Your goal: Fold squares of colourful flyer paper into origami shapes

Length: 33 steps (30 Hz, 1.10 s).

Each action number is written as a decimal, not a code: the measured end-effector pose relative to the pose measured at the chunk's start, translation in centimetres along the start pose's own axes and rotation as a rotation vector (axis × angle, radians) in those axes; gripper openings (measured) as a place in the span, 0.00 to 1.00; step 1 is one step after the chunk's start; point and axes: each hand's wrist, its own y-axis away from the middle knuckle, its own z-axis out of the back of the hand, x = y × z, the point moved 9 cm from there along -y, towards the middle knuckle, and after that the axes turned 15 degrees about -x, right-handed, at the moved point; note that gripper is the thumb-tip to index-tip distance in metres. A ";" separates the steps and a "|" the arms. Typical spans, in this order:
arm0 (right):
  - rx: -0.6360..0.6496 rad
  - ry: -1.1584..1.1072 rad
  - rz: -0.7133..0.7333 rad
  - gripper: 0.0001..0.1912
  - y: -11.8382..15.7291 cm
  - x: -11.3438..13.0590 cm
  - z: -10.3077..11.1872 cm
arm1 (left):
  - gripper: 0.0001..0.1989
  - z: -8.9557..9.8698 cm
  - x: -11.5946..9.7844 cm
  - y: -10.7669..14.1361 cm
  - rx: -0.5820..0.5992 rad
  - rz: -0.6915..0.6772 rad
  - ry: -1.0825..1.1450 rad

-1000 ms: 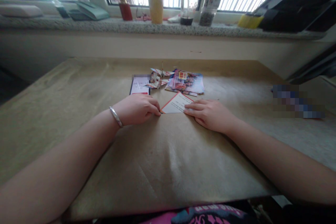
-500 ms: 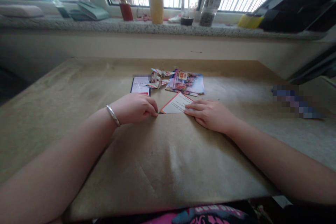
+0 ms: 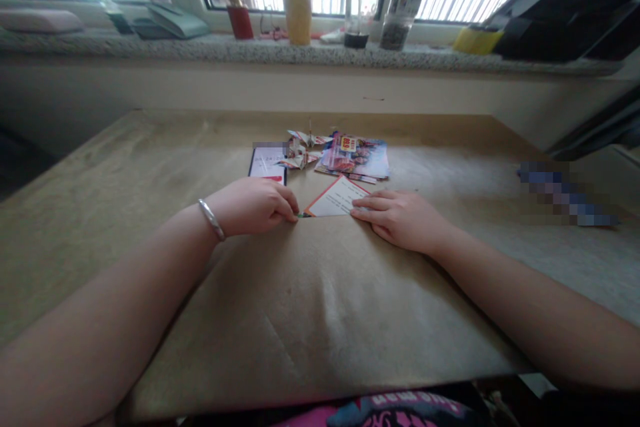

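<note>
A folded paper (image 3: 331,201), white with print and an orange-red edge, lies flat on the table as a triangle. My left hand (image 3: 260,207), with a silver bangle at the wrist, has its fingers bent together at the paper's left corner. The fingers of my right hand (image 3: 395,217) lie stretched over the paper's right part and hide that corner. Just behind are folded paper figures (image 3: 301,159), a stack of colourful printed sheets (image 3: 367,159) and a phone (image 3: 267,161) with a lit screen, partly behind my left hand.
The table (image 3: 310,307) has a tan cover. A blurred bluish item (image 3: 565,197) lies at its right side. Beyond the back edge, a stone windowsill (image 3: 200,48) holds a red bottle (image 3: 241,19), a tall yellow cylinder (image 3: 297,0), clear containers and a black bag (image 3: 550,13).
My left hand has shifted slightly left, and a little more of the paper's left corner shows. My right hand has stayed in place.
</note>
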 end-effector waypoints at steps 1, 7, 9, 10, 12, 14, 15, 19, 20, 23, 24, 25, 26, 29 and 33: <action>0.000 -0.002 -0.001 0.19 0.0 0.0 0.0 | 0.18 0.0 0.0 0.0 -0.002 -0.001 0.004; -0.009 -0.030 -0.004 0.19 -0.1 0.0 0.0 | 0.16 0.1 0.0 -0.3 -0.038 0.031 0.014; -0.012 -0.039 -0.012 0.19 -0.1 -0.1 0.0 | 0.15 0.2 0.0 -0.6 -0.074 0.080 -0.039; -0.013 -0.044 -0.019 0.19 -0.2 -0.1 0.1 | 0.15 0.2 -0.3 -0.8 -0.100 0.091 -0.053; -0.017 -0.057 -0.032 0.18 -0.3 -0.1 0.2 | 0.16 0.0 -1.6 -1.0 -0.136 0.032 -0.033; -0.017 -0.065 -0.042 0.18 -0.5 -0.1 0.2 | 0.17 -0.1 -2.7 -1.2 -0.192 -0.020 -0.035; -0.013 -0.067 -0.041 0.18 -0.5 0.0 0.2 | 0.17 -0.4 -3.2 -1.3 -0.201 -0.050 -0.039; -0.005 -0.076 -0.011 0.19 -0.8 0.2 0.0 | 0.18 -0.9 -3.7 -1.4 -0.247 -0.078 -0.067; -0.008 -0.080 -0.008 0.19 -0.9 0.2 0.0 | 0.18 -1.0 -3.6 -1.4 -0.247 -0.084 -0.066; -0.014 -0.088 -0.020 0.18 -1.0 0.1 0.0 | 0.18 -1.1 -3.4 -1.3 -0.229 -0.105 -0.053; -0.011 -0.089 -0.025 0.17 -1.0 0.0 0.1 | 0.19 -1.1 -3.4 -1.3 -0.219 -0.109 -0.050; -0.007 -0.088 -0.029 0.17 -1.0 -0.1 0.1 | 0.19 -1.1 -3.3 -1.3 -0.210 -0.111 -0.047; -0.002 -0.088 -0.032 0.16 -1.0 -0.2 0.2 | 0.19 -1.0 -3.2 -1.3 -0.201 -0.113 -0.043; 0.003 -0.096 -0.042 0.15 -0.8 -0.8 0.5 | 0.20 -0.8 -3.1 -1.3 -0.178 -0.103 -0.010; 0.002 -0.133 -0.053 0.14 -0.3 -1.8 0.9 | 0.17 -0.3 -2.7 -1.1 -0.199 -0.089 0.055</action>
